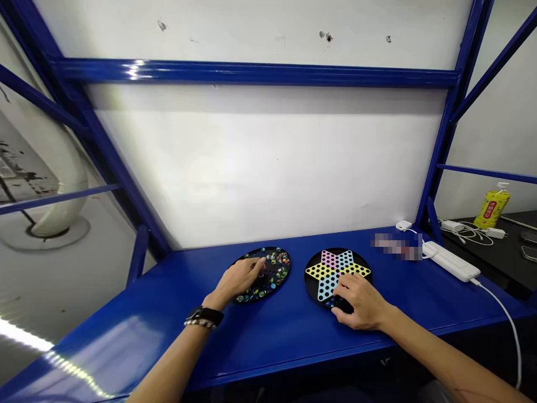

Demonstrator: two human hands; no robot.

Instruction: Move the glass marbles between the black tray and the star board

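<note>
A round black tray (pixel 282 271) full of several coloured marbles lies on the blue table (pixel 272 330). My left hand (pixel 241 277), with a watch on the wrist, rests on the tray's left part, fingers curled among the marbles. To its right sits a round black Chinese checkers board (pixel 331 266) with a pastel star of holes. My right hand (pixel 358 302) covers the board's near edge, fingers bent down onto it. What either hand holds is hidden.
A white power strip (pixel 451 262) with a cable lies at the table's right end. A yellow bottle (pixel 491 208) and chargers sit on a dark desk beyond. Blue frame bars rise behind and at both sides.
</note>
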